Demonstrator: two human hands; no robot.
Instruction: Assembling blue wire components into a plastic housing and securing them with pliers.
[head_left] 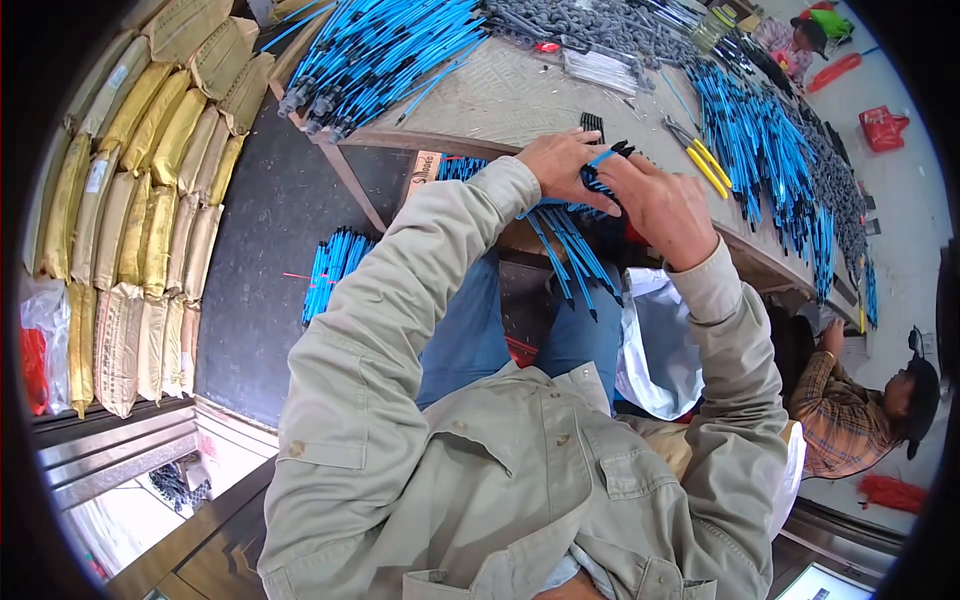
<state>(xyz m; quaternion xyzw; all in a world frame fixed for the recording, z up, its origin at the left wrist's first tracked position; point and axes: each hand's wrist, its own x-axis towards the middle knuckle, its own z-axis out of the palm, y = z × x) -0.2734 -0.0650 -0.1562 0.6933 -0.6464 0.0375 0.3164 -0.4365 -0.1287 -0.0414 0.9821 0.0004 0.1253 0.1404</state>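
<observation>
Between my two hands, at the near edge of the table, is a bundle of thin blue rods with black ends; its lower ends hang down over my lap. My left hand is closed around the upper part from the left. From the right, my right hand curls its fingers against the black tops, where a blue strip shows. Its fingertips are partly hidden. Close to the right hand lie pliers with yellow handles. A small dark ribbed piece rests just beyond my fingers.
Loose blue rods are heaped at the table's far left, more rods at right. Dark grey parts and thin white sticks lie farther back. Stacked sacks stand left. A person in a plaid shirt sits at right.
</observation>
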